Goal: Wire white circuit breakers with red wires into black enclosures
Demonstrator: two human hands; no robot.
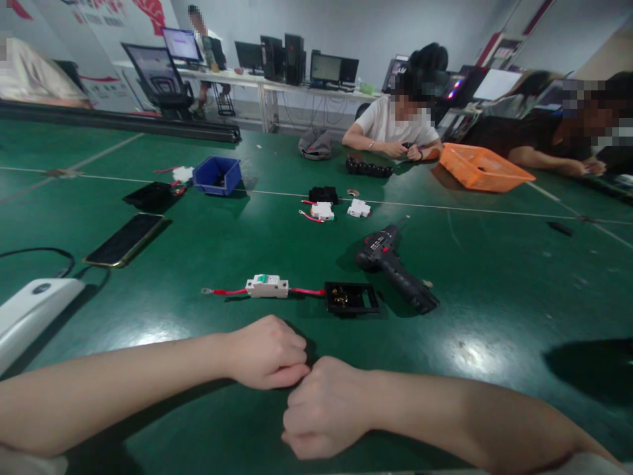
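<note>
Both hands rest on the green table near its front edge, touching each other. My left hand (270, 353) is closed in a fist, with nothing visible in it. Just right of it and nearer to me, my right hand (329, 407) is curled closed too, and nothing shows in it. Beyond them lies a white circuit breaker (267, 286) with a green switch. Red wires run from it to a ring terminal (206, 291) on the left and a black open housing (351, 298) on the right. A black power screwdriver (396, 267) lies right of the housing.
A phone (127, 240), blue bin (217, 175) and white device (37, 310) are on the left. More breakers (359, 208) lie mid-table. An orange basket (482, 167) and grey cloth (316, 144) stand farther back. People sit across the table.
</note>
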